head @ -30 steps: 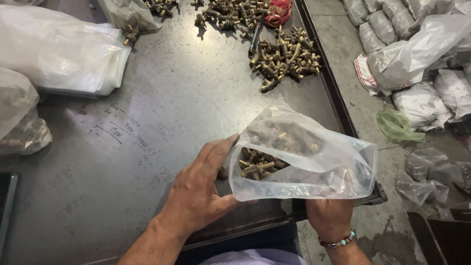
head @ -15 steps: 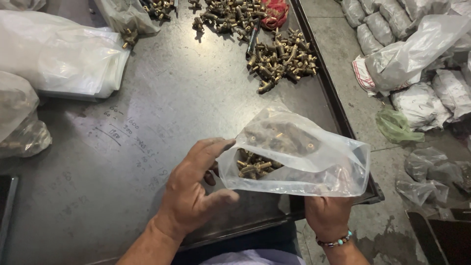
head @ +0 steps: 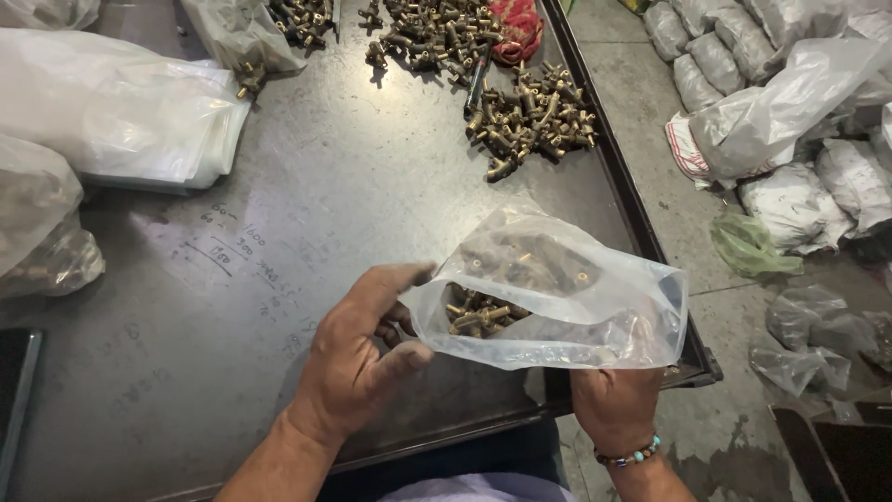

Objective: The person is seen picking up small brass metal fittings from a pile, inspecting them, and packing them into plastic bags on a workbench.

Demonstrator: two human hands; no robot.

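Note:
A clear plastic bag (head: 595,288) with several small brass fittings (head: 478,314) inside hangs over the near right corner of the dark metal table (head: 307,242). My left hand (head: 358,358) pinches the bag's open left edge between thumb and fingers. From below, my right hand (head: 615,404), with a beaded bracelet on its wrist, holds the bag's underside. More brass fittings lie in a loose pile (head: 534,116) at the far right of the table.
A stack of clear bags (head: 121,112) lies at far left, with filled bags (head: 37,232) beside it. Another fittings heap (head: 427,28) and a red cloth (head: 516,23) sit at the back. Filled plastic bags (head: 790,112) crowd the floor on the right. The table has a raised rim (head: 632,204).
The bag has shifted a little to the left and down. My left hand has closed its thumb and fingers onto the bag's open edge.

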